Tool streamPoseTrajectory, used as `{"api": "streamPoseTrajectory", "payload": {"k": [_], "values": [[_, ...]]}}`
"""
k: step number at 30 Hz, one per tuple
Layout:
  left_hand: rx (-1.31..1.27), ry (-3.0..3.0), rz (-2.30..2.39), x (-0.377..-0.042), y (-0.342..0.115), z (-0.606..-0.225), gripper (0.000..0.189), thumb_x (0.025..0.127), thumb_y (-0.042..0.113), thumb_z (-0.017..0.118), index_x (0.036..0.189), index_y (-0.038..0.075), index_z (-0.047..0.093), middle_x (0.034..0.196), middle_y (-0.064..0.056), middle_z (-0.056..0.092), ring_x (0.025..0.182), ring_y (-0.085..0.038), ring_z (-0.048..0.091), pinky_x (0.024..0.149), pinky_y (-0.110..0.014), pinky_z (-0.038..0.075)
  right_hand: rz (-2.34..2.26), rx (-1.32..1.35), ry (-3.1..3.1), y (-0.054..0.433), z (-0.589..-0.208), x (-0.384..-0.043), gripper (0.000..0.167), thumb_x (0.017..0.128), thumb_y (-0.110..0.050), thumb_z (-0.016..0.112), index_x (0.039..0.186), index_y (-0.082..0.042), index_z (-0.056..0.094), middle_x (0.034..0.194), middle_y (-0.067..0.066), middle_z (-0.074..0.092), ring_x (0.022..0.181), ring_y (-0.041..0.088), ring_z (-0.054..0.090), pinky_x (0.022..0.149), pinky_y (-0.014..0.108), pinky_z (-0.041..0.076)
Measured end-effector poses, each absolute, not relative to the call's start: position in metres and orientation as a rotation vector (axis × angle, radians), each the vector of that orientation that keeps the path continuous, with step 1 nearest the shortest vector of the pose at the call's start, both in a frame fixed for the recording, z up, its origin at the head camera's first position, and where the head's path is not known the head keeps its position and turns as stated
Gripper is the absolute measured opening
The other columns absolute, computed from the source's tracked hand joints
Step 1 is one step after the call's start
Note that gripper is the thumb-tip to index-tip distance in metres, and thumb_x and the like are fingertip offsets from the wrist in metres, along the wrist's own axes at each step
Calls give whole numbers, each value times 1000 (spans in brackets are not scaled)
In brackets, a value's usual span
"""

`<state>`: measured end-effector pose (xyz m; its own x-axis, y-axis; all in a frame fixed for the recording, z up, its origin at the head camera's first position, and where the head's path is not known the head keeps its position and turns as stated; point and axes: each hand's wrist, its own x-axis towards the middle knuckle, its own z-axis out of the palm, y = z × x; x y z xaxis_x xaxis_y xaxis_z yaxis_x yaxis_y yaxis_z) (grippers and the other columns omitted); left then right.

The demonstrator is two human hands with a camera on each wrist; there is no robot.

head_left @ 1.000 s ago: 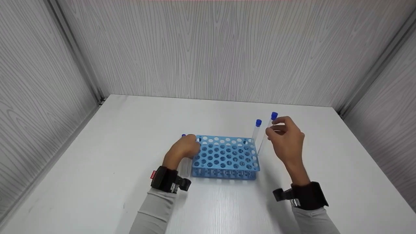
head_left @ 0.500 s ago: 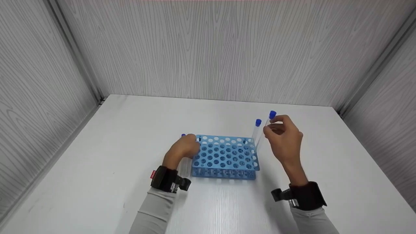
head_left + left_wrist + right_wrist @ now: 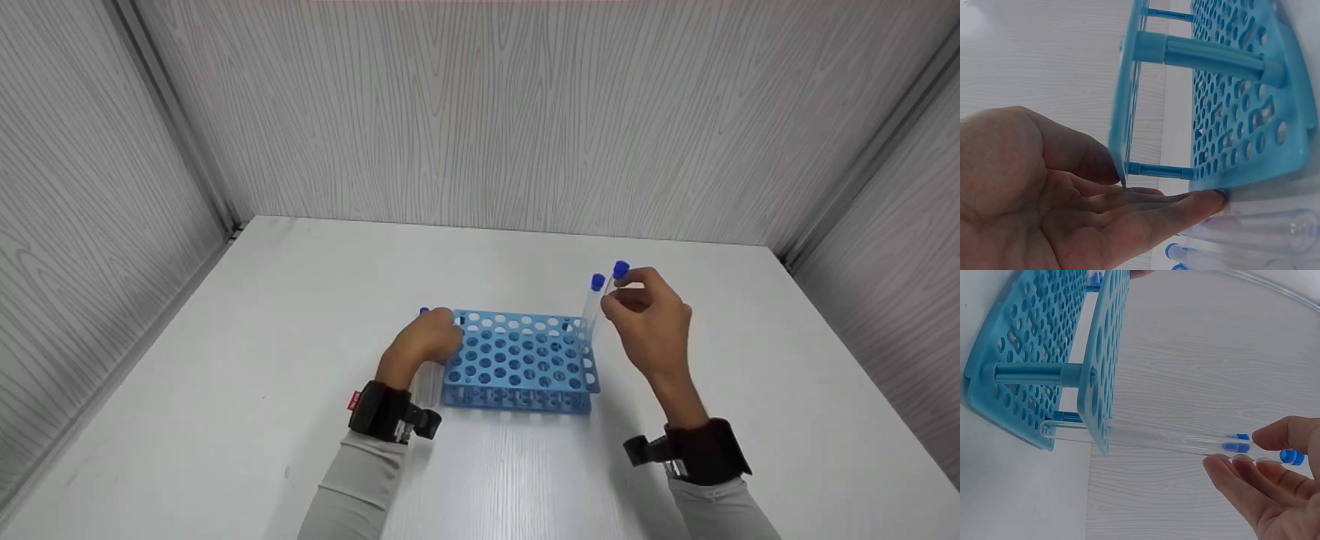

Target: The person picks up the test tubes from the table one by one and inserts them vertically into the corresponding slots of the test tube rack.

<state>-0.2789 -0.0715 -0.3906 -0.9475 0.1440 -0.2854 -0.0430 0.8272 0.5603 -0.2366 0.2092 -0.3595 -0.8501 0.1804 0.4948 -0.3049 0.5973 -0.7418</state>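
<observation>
A blue test tube rack [image 3: 517,360] stands on the table. My left hand [image 3: 429,337] grips its left end, the thumb at the top plate's edge and the fingers along the side in the left wrist view. With my right hand [image 3: 651,315] I pinch a clear, blue-capped test tube [image 3: 1185,440] just below its cap, between thumb and fingers. This tube leans, its lower part at the rack's right edge, overlapping a second blue-capped test tube [image 3: 591,304] that stands in the rack's back right corner. In the right wrist view, a rounded tube end shows between the plates.
Several more clear tubes [image 3: 1258,228] with blue caps lie on the table at the rack's left end, partly hidden by my left hand in the head view. The white table [image 3: 330,300] is bounded by grey wood-grain walls [image 3: 480,112].
My right hand has moved a little left with the test tube, bringing its cap close to the standing tube's cap. The left hand and the rack have stayed in place.
</observation>
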Motion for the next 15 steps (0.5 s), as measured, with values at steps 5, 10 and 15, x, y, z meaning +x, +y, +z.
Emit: {"api": "streamPoseTrajectory", "payload": {"k": [5, 10, 15], "values": [[76, 2689, 833, -279, -72, -390, 47, 102, 16, 38, 142, -7, 49, 130, -22, 60, 107, -31, 56, 93, -43, 49, 1221, 86, -2344, 208, -360, -236, 23, 90, -12, 70, 111, -4, 66, 100, 17, 77, 93, 31, 76, 83, 48, 60], [90, 2691, 815, -280, -72, -391, 45, 103, 16, 38, 139, -7, 51, 121, -20, 61, 102, -30, 57, 87, -40, 49, 1236, 78, -2393, 208, -361, -236, 24, 89, -12, 69, 111, -4, 66, 102, 18, 76, 95, 32, 75, 82, 48, 60], [88, 2685, 808, -280, -72, -391, 45, 104, 17, 37, 139, -7, 51, 117, -19, 60, 100, -29, 57, 83, -39, 48, 1246, 55, -2448, 208, -363, -237, 25, 89, -13, 67, 112, -4, 66, 105, 19, 76, 97, 32, 75, 82, 48, 60]]}}
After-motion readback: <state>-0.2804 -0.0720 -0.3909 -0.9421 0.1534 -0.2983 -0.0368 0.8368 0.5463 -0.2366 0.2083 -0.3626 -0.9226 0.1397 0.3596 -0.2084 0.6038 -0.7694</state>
